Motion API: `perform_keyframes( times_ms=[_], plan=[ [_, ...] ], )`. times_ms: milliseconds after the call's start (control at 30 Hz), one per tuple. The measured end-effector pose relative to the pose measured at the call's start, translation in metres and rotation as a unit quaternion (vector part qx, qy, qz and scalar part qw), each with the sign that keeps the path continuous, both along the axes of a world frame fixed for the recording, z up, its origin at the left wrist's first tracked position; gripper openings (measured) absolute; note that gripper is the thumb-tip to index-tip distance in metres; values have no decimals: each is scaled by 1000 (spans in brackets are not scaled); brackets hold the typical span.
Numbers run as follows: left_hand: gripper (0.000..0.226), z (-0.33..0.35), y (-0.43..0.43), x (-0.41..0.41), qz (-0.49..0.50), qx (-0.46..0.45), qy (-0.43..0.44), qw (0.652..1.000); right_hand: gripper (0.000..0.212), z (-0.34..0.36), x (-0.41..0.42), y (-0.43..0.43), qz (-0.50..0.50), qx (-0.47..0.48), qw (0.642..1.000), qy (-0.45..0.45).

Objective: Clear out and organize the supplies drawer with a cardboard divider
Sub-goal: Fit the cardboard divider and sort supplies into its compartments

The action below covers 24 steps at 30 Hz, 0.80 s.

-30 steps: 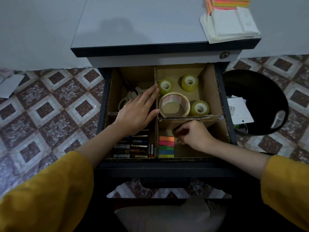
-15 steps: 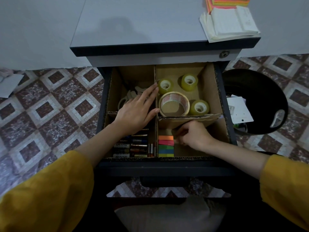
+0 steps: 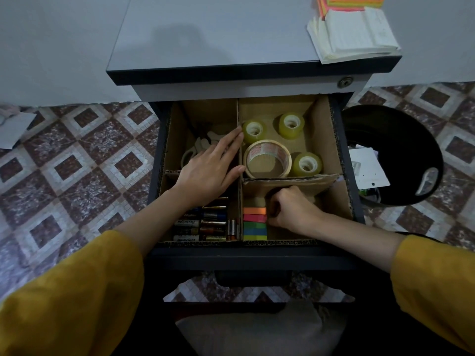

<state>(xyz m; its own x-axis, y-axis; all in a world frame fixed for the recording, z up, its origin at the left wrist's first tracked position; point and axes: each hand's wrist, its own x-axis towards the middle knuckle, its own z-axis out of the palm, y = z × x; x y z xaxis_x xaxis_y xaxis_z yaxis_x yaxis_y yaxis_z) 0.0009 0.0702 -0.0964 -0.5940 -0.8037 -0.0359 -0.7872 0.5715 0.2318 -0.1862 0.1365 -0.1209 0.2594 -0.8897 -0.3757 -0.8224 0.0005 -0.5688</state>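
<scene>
The open drawer [image 3: 347,160] holds a cardboard divider [image 3: 240,191] that makes four compartments. My left hand [image 3: 210,170] lies flat with straight fingers against the middle cardboard wall, over white scissors [image 3: 190,156] in the far left compartment. Batteries [image 3: 203,224] fill the near left one. Three small tape rolls [image 3: 253,129] and one wide roll [image 3: 267,159] sit at the far right. In the near right compartment my right hand [image 3: 293,208] is curled, its fingertips pinching the right edge of a stack of coloured sticky flags [image 3: 255,223].
A black bin [image 3: 401,140] with paper scraps stands on the tiled floor right of the drawer. On the cabinet top [image 3: 218,34] at the right lie a notepad [image 3: 357,34] and bright sticky notes [image 3: 352,2]. A paper sheet [image 3: 12,129] lies on the floor at left.
My right hand has edged slightly left against the sticky flags. My left hand has stayed on the divider wall.
</scene>
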Motion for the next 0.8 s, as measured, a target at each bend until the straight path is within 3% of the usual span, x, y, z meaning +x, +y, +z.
perform_keyframes(
  times_ms=[367, 633, 800],
  plan=[
    [66, 3, 1, 0, 2, 2, -1, 1000, 25, 1, 0, 0, -23, 10, 1000, 4],
    [70, 2, 0, 0, -3, -1, -1, 1000, 12, -4, -3, -4, -60, 50, 995, 59],
    [74, 0, -1, 0, -2, -3, -3, 1000, 4, -4, -1, -5, -69, 65, 995, 39]
  ],
)
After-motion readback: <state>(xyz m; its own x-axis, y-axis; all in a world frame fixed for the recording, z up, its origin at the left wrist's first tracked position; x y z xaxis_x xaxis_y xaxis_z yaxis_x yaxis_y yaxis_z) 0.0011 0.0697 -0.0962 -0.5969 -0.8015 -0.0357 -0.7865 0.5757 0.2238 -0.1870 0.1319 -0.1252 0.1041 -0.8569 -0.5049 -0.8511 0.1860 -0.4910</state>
